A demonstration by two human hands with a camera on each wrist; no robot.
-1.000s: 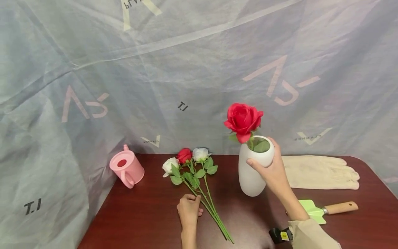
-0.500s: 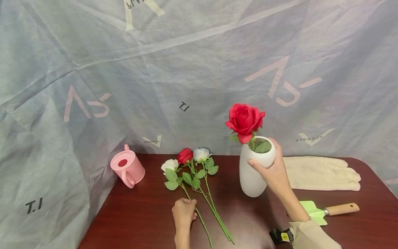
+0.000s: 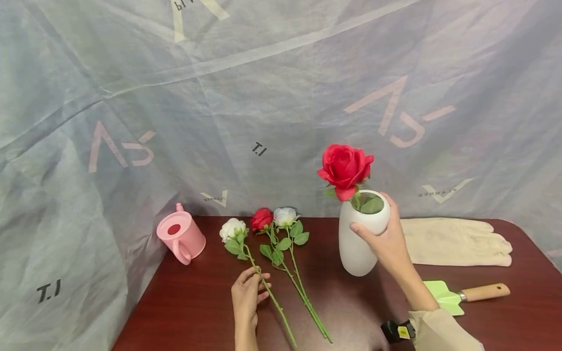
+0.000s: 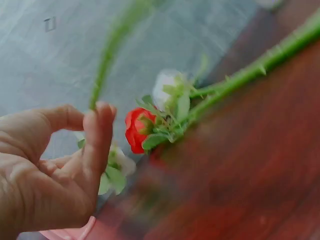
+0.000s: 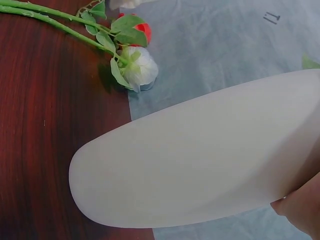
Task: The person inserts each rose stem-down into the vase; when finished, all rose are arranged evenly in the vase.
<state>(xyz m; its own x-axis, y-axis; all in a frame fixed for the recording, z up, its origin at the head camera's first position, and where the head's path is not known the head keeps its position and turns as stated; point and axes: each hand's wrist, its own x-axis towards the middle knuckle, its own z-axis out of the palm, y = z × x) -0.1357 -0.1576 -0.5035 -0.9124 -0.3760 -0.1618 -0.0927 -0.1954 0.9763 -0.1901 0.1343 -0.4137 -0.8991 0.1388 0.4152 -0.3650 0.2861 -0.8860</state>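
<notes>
My left hand (image 3: pixel 247 297) pinches the green stem of a white rose (image 3: pixel 233 229) between thumb and fingers; in the left wrist view that stem (image 4: pixel 104 67) rises from the fingertips. Right of it lie a red rose (image 3: pixel 262 219) and a second white rose (image 3: pixel 285 217), their stems side by side on the table. My right hand (image 3: pixel 386 239) grips a white vase (image 3: pixel 357 248) round its upper part, thumb on the near side. Out of the vase's mouth stands a large red rose (image 3: pixel 345 168), leaning left. The vase's smooth side (image 5: pixel 195 160) fills much of the right wrist view.
A pink watering can (image 3: pixel 186 239) stands at the table's left. Pale work gloves (image 3: pixel 456 242) lie behind and right of the vase. A green trowel with a wooden handle (image 3: pixel 485 292) lies near the right forearm. A grey sheet (image 3: pixel 281 97) hangs behind the table (image 3: pixel 351 312).
My left hand has drawn one white rose leftward, apart from the other two flowers, and its fingers have spread somewhat. My right hand and the vase have stayed in place.
</notes>
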